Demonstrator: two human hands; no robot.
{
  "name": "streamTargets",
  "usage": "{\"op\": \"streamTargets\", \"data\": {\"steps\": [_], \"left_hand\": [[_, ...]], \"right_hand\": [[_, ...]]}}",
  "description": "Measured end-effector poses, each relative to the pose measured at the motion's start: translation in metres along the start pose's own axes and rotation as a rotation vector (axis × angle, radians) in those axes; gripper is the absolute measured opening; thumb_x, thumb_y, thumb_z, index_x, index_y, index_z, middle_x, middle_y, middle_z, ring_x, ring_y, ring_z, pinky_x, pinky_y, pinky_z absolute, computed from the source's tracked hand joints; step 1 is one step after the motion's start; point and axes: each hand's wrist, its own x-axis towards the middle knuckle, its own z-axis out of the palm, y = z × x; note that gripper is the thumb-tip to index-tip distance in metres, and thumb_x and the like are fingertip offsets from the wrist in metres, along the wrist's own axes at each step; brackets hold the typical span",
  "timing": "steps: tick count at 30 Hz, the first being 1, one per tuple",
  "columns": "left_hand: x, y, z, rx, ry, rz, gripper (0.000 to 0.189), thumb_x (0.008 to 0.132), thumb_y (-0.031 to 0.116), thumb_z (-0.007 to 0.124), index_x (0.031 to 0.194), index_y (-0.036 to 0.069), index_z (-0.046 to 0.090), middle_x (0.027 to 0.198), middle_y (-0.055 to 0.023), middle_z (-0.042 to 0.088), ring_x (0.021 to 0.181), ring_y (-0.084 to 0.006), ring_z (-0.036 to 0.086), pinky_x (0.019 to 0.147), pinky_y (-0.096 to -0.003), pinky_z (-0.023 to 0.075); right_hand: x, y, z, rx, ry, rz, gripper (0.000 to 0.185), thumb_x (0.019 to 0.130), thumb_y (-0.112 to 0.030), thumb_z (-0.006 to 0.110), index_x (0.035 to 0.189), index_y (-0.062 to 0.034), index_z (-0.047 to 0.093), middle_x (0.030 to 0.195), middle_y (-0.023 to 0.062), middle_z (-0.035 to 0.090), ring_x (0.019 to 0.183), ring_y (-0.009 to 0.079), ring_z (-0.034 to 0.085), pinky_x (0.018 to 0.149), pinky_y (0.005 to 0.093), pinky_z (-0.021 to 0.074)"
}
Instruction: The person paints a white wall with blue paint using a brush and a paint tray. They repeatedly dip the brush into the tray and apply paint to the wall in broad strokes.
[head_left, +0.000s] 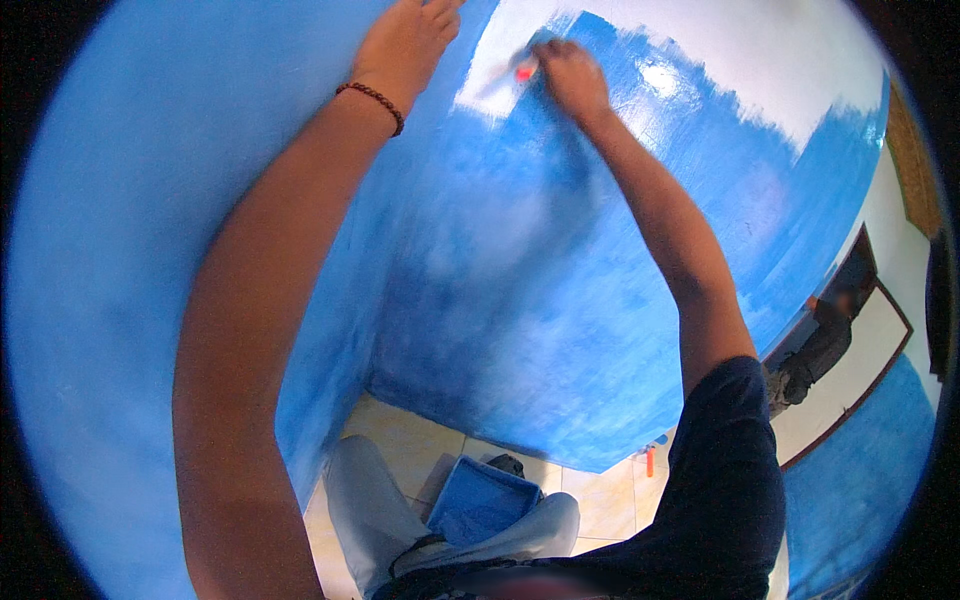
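My right hand (574, 79) is shut on a paintbrush (523, 73), blurred, with a red patch on its handle. The brush is against the wall, where fresh blue paint (622, 67) meets a white unpainted area (750, 45). My left hand (409, 45) is raised to the blue wall (187, 112) on the left, near the corner. Its fingertips run past the top edge of the picture, so their grip is hidden. A brown bead bracelet (375, 101) circles that wrist.
On the tiled floor (600, 499), a blue paint tray (531, 486) lies between my legs, with a dark object (506, 466) behind it. An orange-handled tool (650, 461) is by the wall's foot. At far right, a person (821, 345) is by a doorway.
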Motion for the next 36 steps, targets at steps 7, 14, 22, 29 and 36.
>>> {"op": "streamTargets", "data": {"steps": [7,14,22,29,36], "left_hand": [[0.001,0.003,0.008,-0.013,0.018,-0.022,0.048,0.101,0.029,0.042,0.144,0.009,0.05,0.159,-0.003,0.041,0.15,-0.0205,0.03,0.126,-0.0614,0.0056],[0.0,0.0,0.001,0.017,0.0,-0.007,0.049,0.103,0.032,0.04,0.146,0.01,0.049,0.16,-0.0022,0.039,0.15,-0.02,0.028,0.125,-0.0618,0.006],[-0.001,0.0,-0.005,0.074,-0.004,-0.008,0.051,0.104,0.033,0.04,0.149,0.01,0.046,0.16,-0.0025,0.038,0.15,-0.0204,0.028,0.125,-0.0629,0.0058],[-0.001,-0.001,-0.008,0.117,-0.039,0.003,0.052,0.104,0.031,0.039,0.151,0.009,0.043,0.161,-0.0033,0.036,0.15,-0.0204,0.028,0.125,-0.0632,0.0057],[-0.003,0.003,-0.005,0.079,-0.029,-0.025,0.057,0.102,0.037,0.043,0.151,0.008,0.043,0.159,-0.0044,0.039,0.15,-0.0197,0.029,0.125,-0.0616,0.0065]], "right_hand": [[-0.051,-0.078,0.004,0.528,-0.276,0.096,0.02,0.091,-0.019,0.068,0.099,-0.0011,0.069,0.101,0.0257,0.069,0.093,0.0437,0.067,0.082,0.0492,0.0541],[0.038,0.023,0.015,0.286,-0.063,0.301,0.028,0.089,-0.031,0.07,0.09,-0.0024,0.074,0.092,0.0251,0.07,0.089,0.0449,0.068,0.082,0.0536,0.054],[0.065,0.044,0.004,0.113,0.177,0.337,0.026,0.1,-0.021,0.051,0.102,-0.0083,0.073,0.101,0.017,0.068,0.1,0.0367,0.064,0.088,0.0478,0.0524],[-0.037,-0.071,0.01,0.391,-0.194,0.004,0.025,0.088,-0.007,0.06,0.111,-0.0041,0.069,0.113,0.0196,0.068,0.108,0.0389,0.065,0.092,0.0501,0.0539],[0.016,-0.033,0.013,0.386,-0.169,0.207,0.029,0.092,-0.026,0.067,0.09,0.0035,0.068,0.093,0.028,0.068,0.09,0.0458,0.067,0.08,0.0532,0.0529]]}}
